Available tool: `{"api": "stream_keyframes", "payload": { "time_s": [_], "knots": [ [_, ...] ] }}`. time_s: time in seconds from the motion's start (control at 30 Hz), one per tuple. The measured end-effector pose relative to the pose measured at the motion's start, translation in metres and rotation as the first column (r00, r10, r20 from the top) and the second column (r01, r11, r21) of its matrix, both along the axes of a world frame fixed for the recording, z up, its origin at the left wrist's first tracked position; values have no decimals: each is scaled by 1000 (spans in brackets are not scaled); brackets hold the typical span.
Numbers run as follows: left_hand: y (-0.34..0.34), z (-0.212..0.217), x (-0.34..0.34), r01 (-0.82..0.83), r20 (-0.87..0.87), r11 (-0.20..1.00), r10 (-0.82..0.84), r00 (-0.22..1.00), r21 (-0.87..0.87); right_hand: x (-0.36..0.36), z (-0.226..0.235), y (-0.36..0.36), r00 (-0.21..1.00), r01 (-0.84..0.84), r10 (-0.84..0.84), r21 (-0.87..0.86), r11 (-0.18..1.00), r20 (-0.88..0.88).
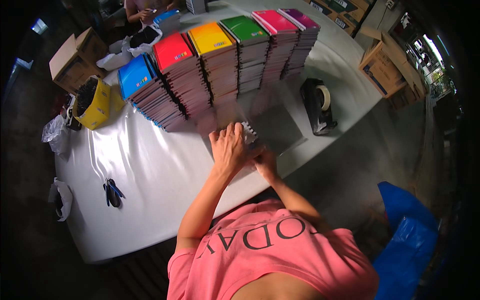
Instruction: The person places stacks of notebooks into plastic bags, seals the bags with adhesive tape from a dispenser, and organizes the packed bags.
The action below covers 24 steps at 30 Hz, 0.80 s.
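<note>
At the table's near edge, my left hand (230, 149) has its fingers curled on a clear plastic bag (250, 165). A toothed spiral-binding edge (249, 130) shows beside its fingertips; the rest of that bound item is hidden or blurred. Close on the right, my right hand (265, 163) is closed at the plastic, its fingertips partly hidden. Beneath and beyond the hands lie flat sheets of clear plastic (280, 127). Tall stacks of spiral notebooks stand just beyond: blue (137, 77), red (172, 52), yellow (212, 38), green (243, 28), pink (275, 22) and purple (299, 19).
A black tape dispenser (316, 107) stands right of the plastic. Cutting pliers (113, 193) lie at left on the white table (150, 200). A yellow container (95, 107) holds black pieces. Cardboard boxes (75, 60) stand around; another person (145, 12) is across the table.
</note>
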<state>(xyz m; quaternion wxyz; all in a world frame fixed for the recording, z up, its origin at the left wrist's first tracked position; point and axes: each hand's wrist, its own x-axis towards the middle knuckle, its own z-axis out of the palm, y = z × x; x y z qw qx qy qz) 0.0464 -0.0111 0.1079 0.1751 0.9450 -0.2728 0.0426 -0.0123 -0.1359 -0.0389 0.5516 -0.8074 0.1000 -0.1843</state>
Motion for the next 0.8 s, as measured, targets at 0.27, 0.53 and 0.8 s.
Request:
{"api": "stream_keyframes", "payload": {
  "time_s": [0.27,0.53,0.8],
  "knots": [
    [26,10,19,-179,-346,528,-236,908,-830,-8,27,-5,764,-249,643,895,370,-53],
    [54,-118,-24,-278,-334,727,71,940,-628,50,66,-40,755,-596,645,535,599,119],
    [60,-70,-45,-226,30,672,347,937,-705,28,83,-65,810,-506,544,-207,837,220]
  ]
}}
